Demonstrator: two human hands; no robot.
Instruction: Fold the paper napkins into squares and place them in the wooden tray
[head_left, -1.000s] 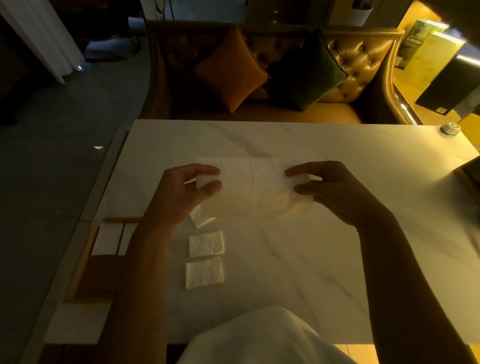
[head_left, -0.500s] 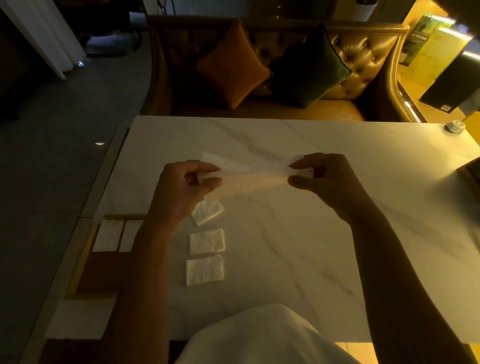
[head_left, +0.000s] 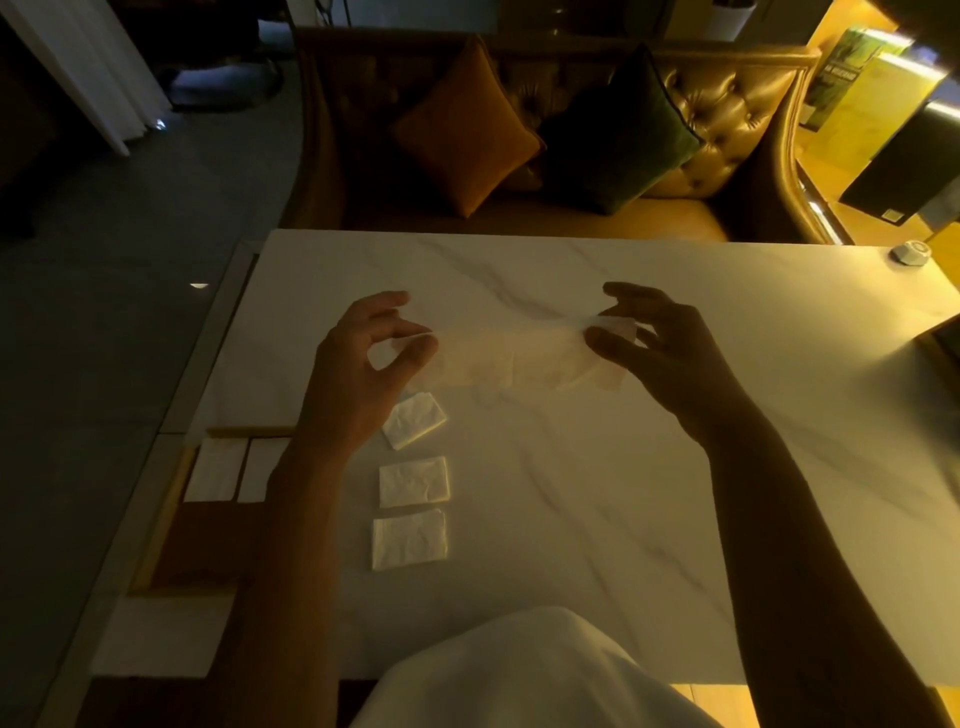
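While the left hand pinches one end of the thin white paper napkin between thumb and finger, the right hand pinches the other end the same way. The napkin hangs in the air between them, pulled out long, above the white marble table. It looks like the folding is only starting, so this one is not a square yet. Next, I think the two ends must come together, edge on edge, and then be pressed flat. Three small folded white squares lie in a row on the table by the left arm. They need to go in the flat brown wooden tray off to the left, where two white folded pieces already lie.
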